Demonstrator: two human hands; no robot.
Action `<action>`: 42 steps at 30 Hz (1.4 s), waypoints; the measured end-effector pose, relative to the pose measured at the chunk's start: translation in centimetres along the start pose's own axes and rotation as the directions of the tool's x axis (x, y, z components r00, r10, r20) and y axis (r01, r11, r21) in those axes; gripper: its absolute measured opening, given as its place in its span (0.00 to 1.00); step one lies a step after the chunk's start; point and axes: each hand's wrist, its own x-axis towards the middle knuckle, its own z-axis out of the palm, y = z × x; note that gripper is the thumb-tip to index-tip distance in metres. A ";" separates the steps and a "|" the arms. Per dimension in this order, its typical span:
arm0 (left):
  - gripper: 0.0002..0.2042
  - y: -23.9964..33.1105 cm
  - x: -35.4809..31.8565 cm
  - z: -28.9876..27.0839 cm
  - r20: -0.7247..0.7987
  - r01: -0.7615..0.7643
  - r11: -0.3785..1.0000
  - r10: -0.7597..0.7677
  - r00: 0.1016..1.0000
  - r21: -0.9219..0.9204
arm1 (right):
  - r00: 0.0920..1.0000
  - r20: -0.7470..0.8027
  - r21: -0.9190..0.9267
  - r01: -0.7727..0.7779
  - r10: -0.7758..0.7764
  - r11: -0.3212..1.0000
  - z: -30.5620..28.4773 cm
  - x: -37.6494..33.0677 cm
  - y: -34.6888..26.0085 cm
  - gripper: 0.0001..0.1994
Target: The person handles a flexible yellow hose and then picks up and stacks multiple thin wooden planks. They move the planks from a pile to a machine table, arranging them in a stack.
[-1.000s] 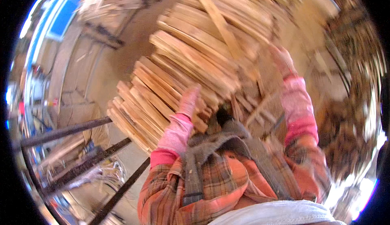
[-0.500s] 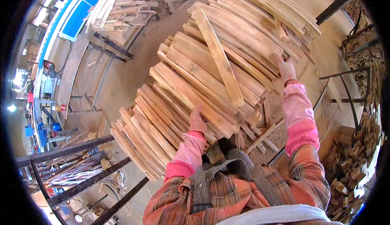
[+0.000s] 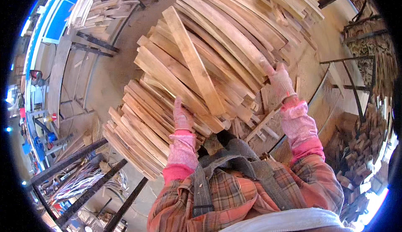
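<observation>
A wide stack of pale, rough-sawn wooden boards [image 3: 190, 62] lies in front of me, most of them running side by side. One loose board [image 3: 194, 62] lies crosswise on top. My left hand [image 3: 183, 117], in a knitted glove, holds the lower left edge of a board [image 3: 161, 71], one digit pointing up along it and the other fingers mostly hidden. Farther right, my right hand [image 3: 281, 82], gloved too, is closed on the near end of a long board [image 3: 226, 25], its fingertips partly out of sight.
Dark metal rails [image 3: 69, 161] stand at lower left, beside a bundle of strips and cords [image 3: 83, 186]. Another board pile [image 3: 111, 6] sits far left near a blue panel [image 3: 63, 18]. A metal frame [image 3: 351, 85] and heaped wood offcuts [image 3: 356, 156] are at right.
The view has shifted, so the stack and both hands sit farther left. My right hand appears lower, its grip now around a different part of the boards' ends. The crosswise board still lies on top.
</observation>
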 end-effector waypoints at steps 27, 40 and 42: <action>0.33 0.7 1.8 -0.7 -0.032 0.045 0.995 -0.048 0.998 -0.090 | 0.636 0.620 0.262 0.384 -0.459 0.885 5.9 2.2 -7.1 0.45; 0.33 1.9 4.1 4.5 0.005 -0.071 0.997 0.071 0.997 0.019 | 0.679 0.556 0.546 0.137 -0.480 0.826 9.1 4.9 -7.4 0.46; 0.38 1.6 2.1 5.2 0.029 -0.020 1.000 0.020 0.999 -0.013 | 0.729 0.495 0.616 0.088 -0.472 0.783 11.1 3.9 -6.1 0.48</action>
